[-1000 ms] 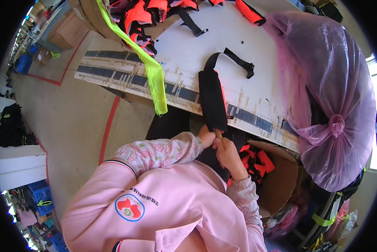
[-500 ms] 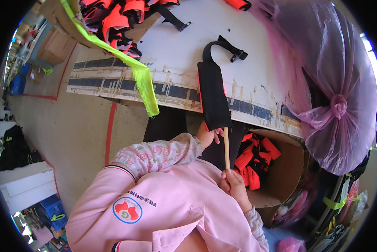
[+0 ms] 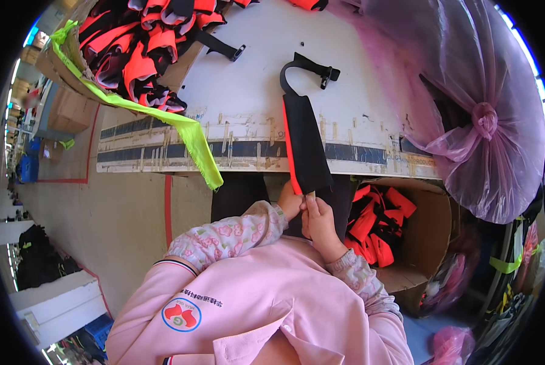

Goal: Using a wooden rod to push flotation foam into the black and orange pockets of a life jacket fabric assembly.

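A black fabric sleeve (image 3: pixel 307 146) with an orange edge hangs over the table's front edge, its strap (image 3: pixel 290 76) and black buckle (image 3: pixel 329 75) lying on the tabletop. At its lower left corner, my left hand (image 3: pixel 289 201) is closed on the sleeve's end. Close beside it, my right hand (image 3: pixel 322 224) pinches the end of a thin wooden stick (image 3: pixel 310 195). Only a short bit of the stick shows at the sleeve's lower opening; the rest is hidden, seemingly inside the fabric.
A carton (image 3: pixel 59 55) heaped with orange and black pieces (image 3: pixel 141 64) stands at the table's left, a yellow-green strip (image 3: pixel 190 134) hanging from it. Below the table on the right, an open carton (image 3: pixel 427 243) holds similar pieces. A knotted pink plastic bag (image 3: pixel 485 158) bulges over the right side.
My right hand has moved up to the sleeve's lower end beside my left hand. The long exposed length of stick has gone up into the sleeve. The view has shifted slightly.
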`<state>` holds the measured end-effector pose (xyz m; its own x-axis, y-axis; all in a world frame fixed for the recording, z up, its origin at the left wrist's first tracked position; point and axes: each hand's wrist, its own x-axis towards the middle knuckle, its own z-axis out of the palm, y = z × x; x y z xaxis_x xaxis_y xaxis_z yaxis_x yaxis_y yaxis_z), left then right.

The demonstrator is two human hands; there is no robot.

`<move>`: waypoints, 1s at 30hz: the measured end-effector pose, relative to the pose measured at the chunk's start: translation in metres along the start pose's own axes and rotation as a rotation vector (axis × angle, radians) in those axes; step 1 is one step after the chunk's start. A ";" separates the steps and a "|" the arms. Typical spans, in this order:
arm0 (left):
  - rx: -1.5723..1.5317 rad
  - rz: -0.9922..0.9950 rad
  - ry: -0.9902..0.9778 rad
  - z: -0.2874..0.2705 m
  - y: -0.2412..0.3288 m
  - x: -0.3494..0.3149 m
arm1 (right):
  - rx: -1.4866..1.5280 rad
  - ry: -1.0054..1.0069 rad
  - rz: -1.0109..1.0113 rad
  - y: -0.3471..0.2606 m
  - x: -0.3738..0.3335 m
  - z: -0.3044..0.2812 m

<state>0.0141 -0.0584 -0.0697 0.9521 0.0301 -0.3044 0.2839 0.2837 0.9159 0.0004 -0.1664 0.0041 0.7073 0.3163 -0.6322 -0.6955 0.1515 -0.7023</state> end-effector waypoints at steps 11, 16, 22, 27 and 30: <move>-0.004 0.025 0.017 -0.001 0.006 -0.001 | -0.231 0.062 -0.298 0.029 0.013 -0.017; 0.136 0.185 0.055 -0.004 0.016 -0.007 | -0.207 -0.014 -0.342 0.024 0.005 -0.018; 0.254 0.300 0.046 -0.008 0.019 -0.004 | -0.244 -0.041 -0.382 0.018 0.005 -0.020; 0.085 0.179 0.049 -0.003 0.026 -0.004 | -0.311 -0.049 -0.369 0.014 0.005 -0.034; 0.017 0.171 0.037 -0.009 0.039 0.001 | -0.688 0.011 -0.424 0.002 -0.009 -0.058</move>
<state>0.0256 -0.0387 -0.0368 0.9819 0.1115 -0.1531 0.1205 0.2556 0.9592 0.0001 -0.2238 -0.0106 0.8974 0.3510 -0.2675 -0.1369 -0.3548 -0.9249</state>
